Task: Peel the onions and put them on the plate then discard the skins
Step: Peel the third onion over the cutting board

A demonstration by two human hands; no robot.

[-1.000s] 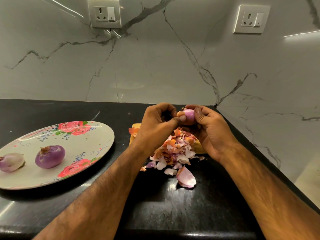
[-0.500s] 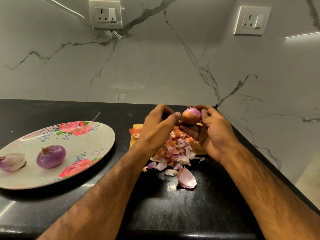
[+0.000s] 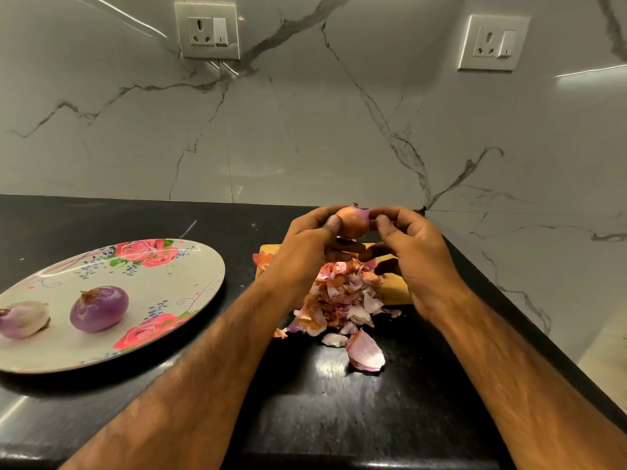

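Note:
Between both hands, above the skin pile, is a small onion (image 3: 353, 222) with orange skin still on one side and purple flesh bared at its top right. My left hand (image 3: 305, 252) grips it from the left, thumb on its side. My right hand (image 3: 412, 256) pinches its right edge with thumb and fingertips. A heap of onion skins (image 3: 342, 300) lies below on a wooden board (image 3: 395, 293). The flowered plate (image 3: 176, 276) at left carries two peeled onions, a purple onion (image 3: 99, 308) and a paler onion (image 3: 23, 318).
The black counter (image 3: 339, 408) ends at a marble wall (image 3: 305, 130) with two sockets (image 3: 207, 30). The counter's right edge runs diagonally past my right forearm. A large loose onion layer (image 3: 366, 351) lies in front of the pile.
The onion has been turned between my hands, so its orange skin now faces me. My left thumb has moved onto its left side, and my right fingers have shifted to its right edge.

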